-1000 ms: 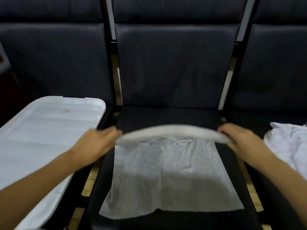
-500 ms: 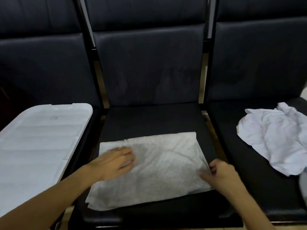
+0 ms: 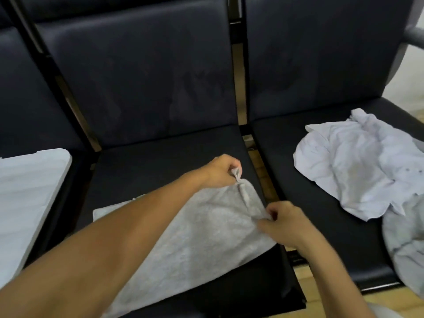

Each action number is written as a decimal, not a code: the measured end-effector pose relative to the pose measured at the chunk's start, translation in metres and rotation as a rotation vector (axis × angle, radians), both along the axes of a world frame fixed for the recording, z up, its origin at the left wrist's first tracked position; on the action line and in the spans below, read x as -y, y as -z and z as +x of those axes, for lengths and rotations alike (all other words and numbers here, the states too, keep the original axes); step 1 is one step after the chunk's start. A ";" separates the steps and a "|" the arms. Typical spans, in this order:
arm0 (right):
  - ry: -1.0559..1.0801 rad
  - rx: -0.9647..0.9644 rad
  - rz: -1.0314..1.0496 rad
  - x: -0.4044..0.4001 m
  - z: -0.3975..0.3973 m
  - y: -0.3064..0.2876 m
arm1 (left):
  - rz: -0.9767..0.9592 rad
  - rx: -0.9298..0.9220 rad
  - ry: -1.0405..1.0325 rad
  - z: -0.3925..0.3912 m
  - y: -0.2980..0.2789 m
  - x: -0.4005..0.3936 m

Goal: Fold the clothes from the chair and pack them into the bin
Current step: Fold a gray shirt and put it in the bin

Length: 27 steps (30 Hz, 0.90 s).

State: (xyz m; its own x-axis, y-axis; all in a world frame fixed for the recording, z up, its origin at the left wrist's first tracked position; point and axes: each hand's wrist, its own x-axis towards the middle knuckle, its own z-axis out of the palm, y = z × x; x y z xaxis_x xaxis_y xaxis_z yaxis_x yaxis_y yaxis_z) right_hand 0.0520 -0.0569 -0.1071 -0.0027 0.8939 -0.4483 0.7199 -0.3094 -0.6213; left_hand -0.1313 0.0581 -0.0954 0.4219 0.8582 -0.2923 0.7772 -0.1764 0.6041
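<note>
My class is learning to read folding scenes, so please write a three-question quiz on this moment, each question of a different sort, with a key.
1. True or false: both hands are pinching the grey shirt.
2. Multiple choice: the crumpled white garment lies on A) the middle seat, B) the seat to the right, C) the white lid.
3. Fill in: the left hand and right hand grip the shirt along its ___ edge.

Key
1. True.
2. B; the white lid is at the left and holds no clothes.
3. Right.

Grey shirt [image 3: 197,228] on black seat [image 3: 160,152]
</note>
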 end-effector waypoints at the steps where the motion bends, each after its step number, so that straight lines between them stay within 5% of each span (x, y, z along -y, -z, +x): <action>1: 0.025 -0.034 0.021 -0.001 0.008 -0.006 | 0.036 0.033 0.018 -0.002 -0.007 -0.003; 7: -0.134 -0.253 0.085 0.005 0.000 -0.049 | 0.383 -0.191 0.313 -0.068 -0.069 0.010; 12: -0.505 -0.510 0.086 0.037 -0.114 -0.071 | 0.514 -0.425 0.368 -0.179 -0.083 0.067; 14: -0.617 -0.573 -0.037 0.054 -0.154 -0.063 | 0.438 -0.665 0.396 -0.223 -0.078 0.095; 17: -0.618 -0.304 0.015 0.055 -0.167 -0.028 | 0.163 -0.848 0.367 -0.266 -0.061 0.125; 21: -0.337 0.240 0.127 0.042 -0.150 0.002 | 0.307 -0.652 0.345 -0.229 -0.037 0.114; 27: -0.245 0.017 -0.032 0.042 -0.157 0.000 | 0.420 -0.803 0.595 -0.139 -0.010 0.082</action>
State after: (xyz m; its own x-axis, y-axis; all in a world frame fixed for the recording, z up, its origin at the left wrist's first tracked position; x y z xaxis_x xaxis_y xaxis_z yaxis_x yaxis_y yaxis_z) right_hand -0.1051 -0.0987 -0.1068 -0.2094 0.8529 -0.4783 0.7861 -0.1440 -0.6010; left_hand -0.2703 -0.0240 -0.0850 0.6201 0.6754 -0.3990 0.6405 -0.7296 -0.2396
